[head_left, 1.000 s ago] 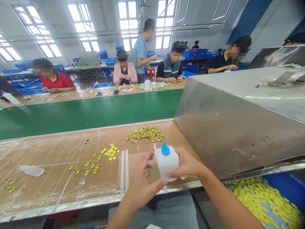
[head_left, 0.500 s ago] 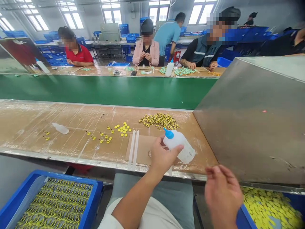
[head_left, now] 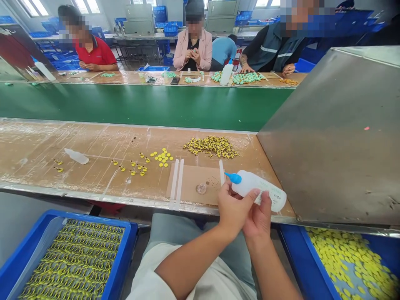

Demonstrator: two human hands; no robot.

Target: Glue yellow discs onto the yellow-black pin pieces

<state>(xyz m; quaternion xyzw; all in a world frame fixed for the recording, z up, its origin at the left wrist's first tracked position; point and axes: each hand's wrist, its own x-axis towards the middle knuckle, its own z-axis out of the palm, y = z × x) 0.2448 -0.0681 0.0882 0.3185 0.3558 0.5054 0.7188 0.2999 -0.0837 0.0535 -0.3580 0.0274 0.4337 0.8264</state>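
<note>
One bottle (head_left: 256,187) is gripped by my left hand (head_left: 233,208) and right hand (head_left: 258,221); some tiny pieces (head_left: 133,173) look joined, I think; plain discs (head_left: 160,158) and heaped parts (head_left: 211,146) await.

White bottle (head_left: 250,181), bright blue nozzle (head_left: 234,178), plain green belt (head_left: 140,107)

The bottle (head_left: 261,184) looks like smooth, translucent plastic; the brown worktop (head_left: 75,179) has a glossy finish; the housing (head_left: 337,146) is dull, scuffed metal.
</note>
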